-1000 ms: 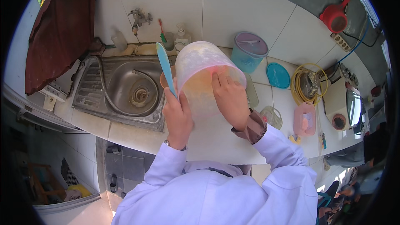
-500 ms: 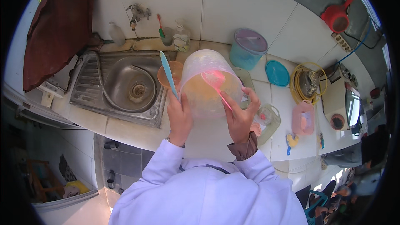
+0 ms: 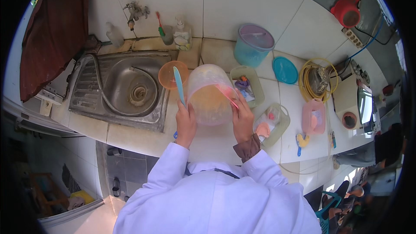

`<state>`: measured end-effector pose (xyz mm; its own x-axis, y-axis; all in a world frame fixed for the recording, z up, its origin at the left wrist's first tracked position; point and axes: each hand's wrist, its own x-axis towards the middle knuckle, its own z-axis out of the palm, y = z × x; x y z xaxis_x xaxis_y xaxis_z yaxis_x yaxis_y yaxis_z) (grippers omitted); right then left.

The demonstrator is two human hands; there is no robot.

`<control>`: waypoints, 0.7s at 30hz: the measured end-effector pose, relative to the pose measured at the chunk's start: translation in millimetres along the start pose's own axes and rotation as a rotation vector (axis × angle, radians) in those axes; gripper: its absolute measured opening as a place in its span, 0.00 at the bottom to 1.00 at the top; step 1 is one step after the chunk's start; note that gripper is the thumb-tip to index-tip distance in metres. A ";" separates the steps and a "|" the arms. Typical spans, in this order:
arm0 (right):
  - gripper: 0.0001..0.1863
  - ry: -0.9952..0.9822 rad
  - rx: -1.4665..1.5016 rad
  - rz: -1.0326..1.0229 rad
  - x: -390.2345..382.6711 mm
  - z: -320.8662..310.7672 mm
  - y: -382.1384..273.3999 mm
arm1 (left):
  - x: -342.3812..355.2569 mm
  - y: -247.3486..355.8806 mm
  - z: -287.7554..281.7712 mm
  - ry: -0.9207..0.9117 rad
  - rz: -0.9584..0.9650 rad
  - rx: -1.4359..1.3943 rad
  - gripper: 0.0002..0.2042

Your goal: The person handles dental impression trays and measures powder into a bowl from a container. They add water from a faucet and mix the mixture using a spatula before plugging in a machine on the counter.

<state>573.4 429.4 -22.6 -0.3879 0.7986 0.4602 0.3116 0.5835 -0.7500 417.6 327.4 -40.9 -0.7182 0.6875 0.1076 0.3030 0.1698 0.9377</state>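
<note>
Both hands raised over the near side of a white-tiled counter (image 3: 86, 123), just right of the steel sink (image 3: 113, 89). Between them a translucent pinkish tub (image 3: 209, 76), tipped so its wide mouth faces the wearer; yellowish tint inside, cloudy patches on the wall. Left hand (image 3: 186, 123): fingers drawn in, blue spatula (image 3: 179, 84) gripped with blade pointing up, the hand against the tub's left edge. Right hand (image 3: 243, 121): fingers bent narrowly around the handle of a pink scoop (image 3: 226, 92), at the tub's right edge; scoop head lies at the mouth, upper right. Exact placing of the hidden fingertips on both hands: cannot tell. An orange bowl (image 3: 167, 73) sits behind the spatula, beside the sink. Right of the tub, a pale green tray (image 3: 258, 92) with small mixed items; nearer the wearer, a second green tray (image 3: 282, 128) holding a pink molded piece (image 3: 263, 131). Further right, a pink box (image 3: 306, 117) and a yellow piece with a blue handle (image 3: 303, 141). Along the back: pump bottle (image 3: 182, 37), grey cup (image 3: 167, 39) with a red-and-green brush, blue lidded bucket (image 3: 251, 54), teal lid (image 3: 285, 70) lying flat, yellow hose (image 3: 308, 82) coiled.
</note>
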 end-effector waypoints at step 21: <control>0.11 -0.031 0.034 0.042 5.1 -4.9 -1.0 | 7.6 10.6 -4.8 -0.006 0.036 0.174 0.11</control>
<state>575.4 433.6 -17.2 -0.4021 0.8167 0.4138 0.2981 0.5441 -0.7843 412.3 331.0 -28.5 -0.7012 0.6995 0.1379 0.4330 0.2641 0.8618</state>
